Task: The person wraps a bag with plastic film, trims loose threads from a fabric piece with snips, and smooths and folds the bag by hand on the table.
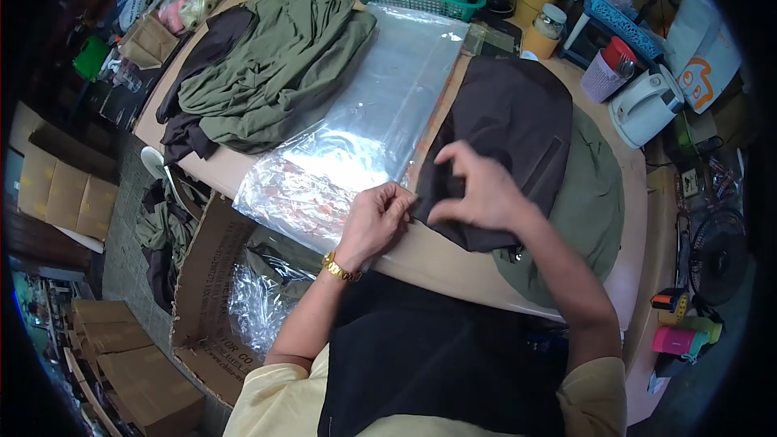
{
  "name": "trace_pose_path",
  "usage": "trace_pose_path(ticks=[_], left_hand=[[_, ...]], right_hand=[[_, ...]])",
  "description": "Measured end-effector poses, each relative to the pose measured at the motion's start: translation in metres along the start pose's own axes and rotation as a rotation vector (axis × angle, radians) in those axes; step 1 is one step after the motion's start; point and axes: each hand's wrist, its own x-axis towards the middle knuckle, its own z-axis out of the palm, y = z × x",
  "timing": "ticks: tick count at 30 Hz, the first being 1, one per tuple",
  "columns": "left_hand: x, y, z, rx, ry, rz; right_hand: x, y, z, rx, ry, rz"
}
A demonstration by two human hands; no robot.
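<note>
A folded dark garment (510,109) with a zip-like slit lies on the table in front of me, and an olive-green garment (597,194) shows from under its right side. My left hand (374,220), with a gold watch on the wrist, is closed in a pinch at the dark garment's lower left corner. Above the same garment, my right hand (484,188) is held with thumb and fingers apart, slightly blurred, nothing in it. Left of the dark garment lies a stack of clear plastic bags (405,73), crinkled at the near end.
A heap of green and dark garments (271,73) covers the table's left part. Below the near edge stands an open cardboard box (202,299) with plastic-wrapped clothing. A green basket (417,2), a jar (549,23) and a white kettle (645,107) line the back and right.
</note>
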Motion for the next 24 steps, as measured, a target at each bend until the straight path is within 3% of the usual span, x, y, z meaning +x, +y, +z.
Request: trace_pose_path(ticks=[3, 5, 6, 8, 10, 14, 17, 22, 24], left_hand=[[-0.002, -0.018, -0.025, -0.053, 0.160, 0.025], [-0.007, -0.015, -0.043, -0.105, 0.259, 0.012], [-0.015, 0.000, -0.048, -0.117, 0.165, -0.025], [-0.028, 0.015, -0.047, -0.127, 0.070, -0.059], [-0.035, 0.022, -0.031, -0.040, -0.241, -0.143], [-0.028, 0.015, 0.016, -0.346, -0.069, -0.090], [-0.017, 0.006, 0.027, -0.502, 0.076, -0.188], [-0.022, -0.011, 0.024, -0.797, 0.095, -0.165], [-0.029, -0.005, 0.026, -0.890, 0.199, -0.208]], right_hand=[[-0.010, 0.038, 0.047, -0.197, 0.002, -0.188], [-0.011, 0.057, 0.055, -0.032, 0.083, -0.171], [-0.011, 0.059, 0.054, 0.131, 0.156, -0.153], [-0.011, 0.059, 0.053, 0.154, 0.200, -0.114], [-0.011, 0.065, 0.055, 0.256, 0.231, -0.165], [-0.015, 0.060, 0.053, 0.263, 0.211, -0.197], [-0.018, 0.061, 0.059, 0.245, 0.210, -0.243], [-0.028, 0.053, 0.061, 0.240, 0.125, -0.231], [-0.030, 0.041, 0.059, 0.230, 0.098, -0.195]])
